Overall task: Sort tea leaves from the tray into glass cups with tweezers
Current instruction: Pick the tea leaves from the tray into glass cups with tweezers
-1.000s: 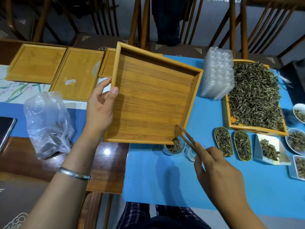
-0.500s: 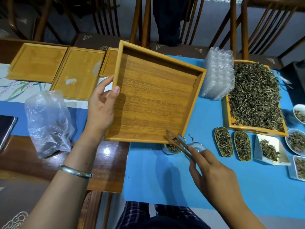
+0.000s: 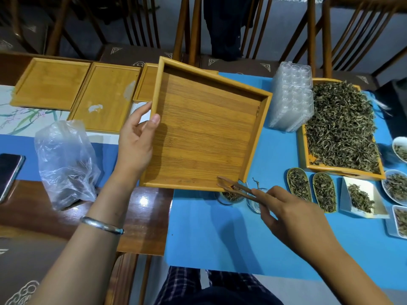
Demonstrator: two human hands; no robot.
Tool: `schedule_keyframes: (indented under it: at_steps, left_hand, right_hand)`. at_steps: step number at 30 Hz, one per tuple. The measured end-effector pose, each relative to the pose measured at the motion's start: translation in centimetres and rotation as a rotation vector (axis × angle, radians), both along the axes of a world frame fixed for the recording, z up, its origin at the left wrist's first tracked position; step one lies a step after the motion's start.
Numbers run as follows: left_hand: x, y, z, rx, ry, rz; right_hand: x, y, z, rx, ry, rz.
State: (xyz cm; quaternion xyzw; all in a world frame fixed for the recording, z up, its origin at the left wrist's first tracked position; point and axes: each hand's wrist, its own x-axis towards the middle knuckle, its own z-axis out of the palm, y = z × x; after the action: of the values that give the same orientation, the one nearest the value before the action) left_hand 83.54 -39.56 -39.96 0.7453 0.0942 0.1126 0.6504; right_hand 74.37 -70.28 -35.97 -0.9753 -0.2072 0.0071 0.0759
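Note:
My left hand (image 3: 136, 137) grips the left rim of a square bamboo tray (image 3: 204, 130), held tilted above the table with its near right corner lowest. That corner hangs over a small glass cup (image 3: 231, 195) with tea leaves in it. My right hand (image 3: 293, 216) holds wooden tweezers (image 3: 236, 188), their tips resting inside the tray's low corner. A second glass cup (image 3: 253, 203) stands just right of the first, partly hidden by my fingers, with a leaf strand (image 3: 255, 183) beside it.
A bamboo tray heaped with tea leaves (image 3: 339, 128) sits at the right, with small dishes of leaves (image 3: 323, 191) in front and stacked clear plastic lids (image 3: 290, 97) beside it. Flat bamboo trays (image 3: 103, 95), a plastic bag (image 3: 66, 159) and a phone (image 3: 8, 170) lie at left.
The tweezers' tips have swung left from the tray's corner edge to inside the low corner. My right hand shifted slightly left. The tray stays tilted in my left hand.

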Motion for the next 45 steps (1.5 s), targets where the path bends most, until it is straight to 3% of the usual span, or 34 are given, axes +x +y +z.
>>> schedule_keyframes:
  at_steps: [13,22,26,32,35,39,45]
  left_hand:
    - [-0.1,0.4,-0.4,0.001,0.019,-0.004]
    - [-0.7,1.4,-0.9,0.0,0.109,0.114]
    - [-1.1,1.8,-1.9,0.018,0.152,0.184]
    - [-2.3,3.2,-2.6,-0.016,0.262,0.173]
    - [-3.1,4.2,-2.1,-0.04,0.269,0.239]
    - [-4.3,7.0,-1.4,-0.017,0.303,0.255]
    - [-5.2,11.9,-1.7,-0.054,0.333,0.275]
  right_hand:
    - [0.2,-2.0,0.6,0.042,-0.018,-0.038]
    - [-1.6,-3.4,-0.3,0.032,0.107,-0.143]
    - [-2.1,-3.8,-0.5,0.19,0.183,-0.296]
    - [-2.0,-2.7,-1.5,0.691,0.293,-0.472]
    - [-0.3,-0.3,-2.5,0.787,0.293,-0.532]
    - [3.3,5.9,-3.6,1.013,0.433,-0.591]
    - [6.6,14.1,-5.1,0.985,0.376,-0.539]
